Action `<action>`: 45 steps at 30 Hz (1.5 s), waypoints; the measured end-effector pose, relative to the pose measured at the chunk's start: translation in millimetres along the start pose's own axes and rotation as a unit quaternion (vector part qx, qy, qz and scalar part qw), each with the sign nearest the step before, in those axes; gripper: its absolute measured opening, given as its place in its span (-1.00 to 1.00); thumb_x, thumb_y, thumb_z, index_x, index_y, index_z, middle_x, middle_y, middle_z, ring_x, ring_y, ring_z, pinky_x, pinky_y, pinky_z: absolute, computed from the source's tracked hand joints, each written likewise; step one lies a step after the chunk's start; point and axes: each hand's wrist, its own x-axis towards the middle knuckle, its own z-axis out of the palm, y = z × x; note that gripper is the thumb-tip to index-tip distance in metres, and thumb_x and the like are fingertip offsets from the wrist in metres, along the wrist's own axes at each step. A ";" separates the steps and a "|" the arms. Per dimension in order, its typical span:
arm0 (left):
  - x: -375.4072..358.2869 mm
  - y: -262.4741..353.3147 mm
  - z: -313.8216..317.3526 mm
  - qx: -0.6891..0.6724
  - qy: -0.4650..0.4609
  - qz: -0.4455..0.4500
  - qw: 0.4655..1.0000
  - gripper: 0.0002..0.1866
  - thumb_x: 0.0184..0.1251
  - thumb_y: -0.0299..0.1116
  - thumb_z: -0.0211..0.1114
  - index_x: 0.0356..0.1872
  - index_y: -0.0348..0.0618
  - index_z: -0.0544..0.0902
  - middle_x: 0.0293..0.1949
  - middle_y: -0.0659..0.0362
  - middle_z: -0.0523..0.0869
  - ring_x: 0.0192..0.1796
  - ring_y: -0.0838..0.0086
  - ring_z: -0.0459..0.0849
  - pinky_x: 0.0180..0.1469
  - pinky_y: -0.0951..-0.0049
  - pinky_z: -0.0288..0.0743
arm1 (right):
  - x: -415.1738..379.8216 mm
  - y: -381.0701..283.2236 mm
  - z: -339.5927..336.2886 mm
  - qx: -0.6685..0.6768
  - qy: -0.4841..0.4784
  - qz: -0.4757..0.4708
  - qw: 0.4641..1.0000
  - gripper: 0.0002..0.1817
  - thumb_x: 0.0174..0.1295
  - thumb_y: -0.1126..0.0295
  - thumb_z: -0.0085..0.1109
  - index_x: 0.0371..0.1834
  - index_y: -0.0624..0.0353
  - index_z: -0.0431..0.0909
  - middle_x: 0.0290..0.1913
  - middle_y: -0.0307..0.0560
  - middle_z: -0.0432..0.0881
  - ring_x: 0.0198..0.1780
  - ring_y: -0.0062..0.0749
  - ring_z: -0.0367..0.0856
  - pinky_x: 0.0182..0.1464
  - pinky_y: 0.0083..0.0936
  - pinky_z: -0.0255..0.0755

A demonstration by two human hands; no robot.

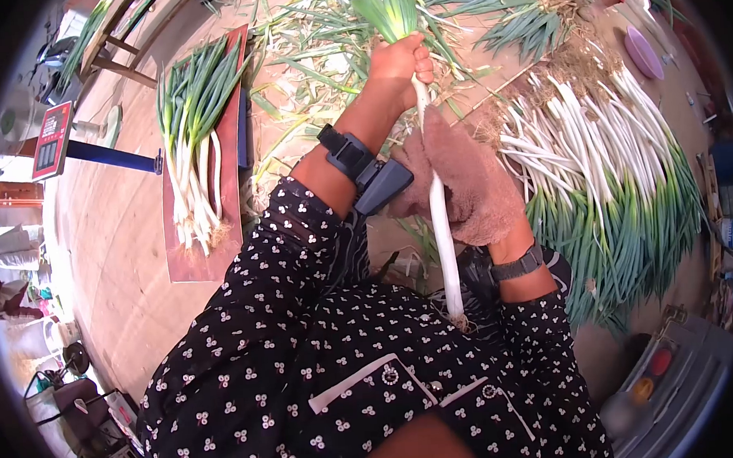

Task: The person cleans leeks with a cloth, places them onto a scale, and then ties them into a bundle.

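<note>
My left hand [401,61] is closed around a long green onion [443,241] where its white stalk meets the green leaves. The leaves fan out beyond my fist, and the root end points down toward my lap. A brownish-pink cloth [472,182] covers my right hand [506,209], hiding the fingers. Part of the cloth folds over the middle of the stalk, so my right hand grips the cloth around it. Below the cloth, the white lower stalk and its small roots are in plain sight.
A bundle of green onions [200,130] lies on a reddish board [242,235] on the scale at left, beside its display [51,142]. A large pile of green onions [603,158] spreads at right. Loose leaves [300,75] litter the floor ahead. A grey box [681,387] stands lower right.
</note>
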 end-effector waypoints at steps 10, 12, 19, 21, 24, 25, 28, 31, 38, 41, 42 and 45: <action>-13.3 -26.7 8.6 0.129 -0.062 0.080 0.986 -0.86 0.37 -0.36 0.10 -0.37 -0.11 0.35 -0.60 0.32 0.33 -0.58 0.64 0.28 -0.57 0.59 0.22 | -4.1 2.4 -13.6 -0.645 0.025 -0.246 0.724 -0.82 0.03 0.45 0.11 -0.35 0.34 0.46 -0.51 0.14 0.54 -0.42 0.04 0.58 -0.39 -0.29 0.49; -14.2 -32.8 13.3 0.140 -0.051 0.055 0.987 -0.87 0.36 -0.36 0.11 -0.36 -0.12 0.38 -0.57 0.31 0.35 -0.56 0.63 0.29 -0.54 0.58 0.25 | 3.2 -3.3 -15.0 -0.645 0.047 -0.200 0.736 -0.80 0.07 0.42 0.09 -0.28 0.29 0.45 -0.48 0.13 0.55 -0.42 0.04 0.58 -0.39 -0.30 0.49; -11.7 -21.6 4.9 0.022 -0.087 -0.011 0.996 -0.91 0.38 -0.42 0.06 -0.21 -0.20 0.39 -0.53 0.28 0.38 -0.58 0.60 0.31 -0.57 0.63 0.24 | 31.4 5.3 -18.1 -0.197 0.057 -0.053 0.977 -0.72 0.01 0.37 0.20 -0.26 0.31 0.44 -0.42 0.11 0.54 -0.38 0.01 0.56 -0.38 -0.34 0.47; 4.6 -0.1 -9.0 -0.073 -0.121 -0.043 0.989 -0.89 0.39 -0.39 0.05 -0.21 -0.21 0.38 -0.56 0.29 0.34 -0.60 0.62 0.28 -0.58 0.64 0.20 | 31.2 7.5 -16.7 -0.070 0.044 -0.013 0.996 -0.71 0.03 0.35 0.17 -0.26 0.32 0.43 -0.42 0.07 0.54 -0.36 -0.05 0.55 -0.35 -0.35 0.47; 11.8 25.7 -23.5 -0.150 -0.131 -0.025 0.980 -0.84 0.42 -0.33 0.01 -0.24 -0.24 0.39 -0.61 0.30 0.27 -0.62 0.63 0.23 -0.59 0.63 0.15 | 17.1 4.7 0.2 0.019 -0.006 0.041 0.999 -0.71 0.22 0.25 0.00 -0.18 0.30 0.42 -0.41 -0.03 0.52 -0.35 -0.23 0.53 -0.29 -0.41 0.47; 12.1 32.7 -28.6 -0.164 -0.128 -0.012 0.978 -0.81 0.43 -0.31 -0.01 -0.25 -0.25 0.39 -0.63 0.31 0.25 -0.62 0.64 0.22 -0.59 0.63 0.13 | 9.4 4.8 6.8 0.050 -0.022 0.060 0.997 -0.69 0.29 0.22 -0.05 -0.16 0.29 0.42 -0.41 -0.06 0.52 -0.35 -0.29 0.52 -0.27 -0.42 0.47; 31.0 59.1 -59.5 -0.259 -0.188 0.005 0.947 -0.78 0.44 -0.28 -0.04 -0.27 -0.25 0.41 -0.63 0.30 0.25 -0.63 0.62 0.22 -0.58 0.59 0.15 | -7.7 5.9 16.7 0.018 -0.080 0.040 0.996 -0.66 0.41 0.16 -0.17 -0.04 0.23 0.38 -0.40 -0.14 0.51 -0.35 -0.39 0.51 -0.25 -0.48 0.47; 30.9 72.2 -77.5 -0.296 -0.182 0.025 0.937 -0.81 0.45 -0.27 -0.07 -0.27 -0.17 0.38 -0.62 0.31 0.26 -0.65 0.62 0.23 -0.60 0.58 0.15 | -22.0 -10.0 24.7 -0.065 -0.128 0.031 0.989 -0.63 0.42 0.15 -0.20 -0.02 0.27 0.36 -0.37 -0.14 0.52 -0.32 -0.43 0.52 -0.23 -0.52 0.48; 33.0 51.8 -60.2 -0.304 -0.198 -0.011 0.932 -0.78 0.43 -0.25 -0.02 -0.28 -0.21 0.44 -0.60 0.31 0.30 -0.61 0.61 0.23 -0.55 0.60 0.16 | -14.2 3.6 22.0 -0.069 -0.074 -0.069 0.992 -0.69 0.42 0.23 -0.23 -0.09 0.26 0.39 -0.35 -0.09 0.52 -0.28 -0.39 0.55 -0.21 -0.50 0.45; 20.5 35.7 -42.2 -0.285 -0.196 -0.023 0.938 -0.80 0.43 -0.27 0.00 -0.27 -0.20 0.43 -0.58 0.32 0.31 -0.60 0.63 0.25 -0.56 0.62 0.17 | 11.5 18.8 3.8 -0.120 -0.068 -0.190 0.972 -0.71 0.44 0.24 -0.24 -0.19 0.25 0.38 -0.40 -0.14 0.45 -0.32 -0.40 0.51 -0.28 -0.52 0.43; 14.8 29.2 -36.3 -0.260 -0.173 -0.034 0.949 -0.82 0.42 -0.28 0.02 -0.27 -0.19 0.43 -0.58 0.32 0.31 -0.60 0.63 0.25 -0.56 0.61 0.18 | 11.6 11.4 2.3 0.021 -0.069 -0.103 0.992 -0.74 0.42 0.26 -0.22 -0.20 0.25 0.37 -0.40 -0.15 0.44 -0.31 -0.41 0.50 -0.29 -0.53 0.43; 0.5 3.8 -17.7 -0.150 -0.126 -0.028 0.980 -0.87 0.38 -0.34 0.09 -0.27 -0.17 0.44 -0.58 0.32 0.32 -0.58 0.64 0.28 -0.56 0.61 0.22 | 15.9 -7.8 15.6 -0.007 0.066 -0.124 0.990 -0.76 0.38 0.26 -0.10 -0.18 0.24 0.37 -0.37 -0.12 0.41 -0.31 -0.36 0.45 -0.30 -0.57 0.39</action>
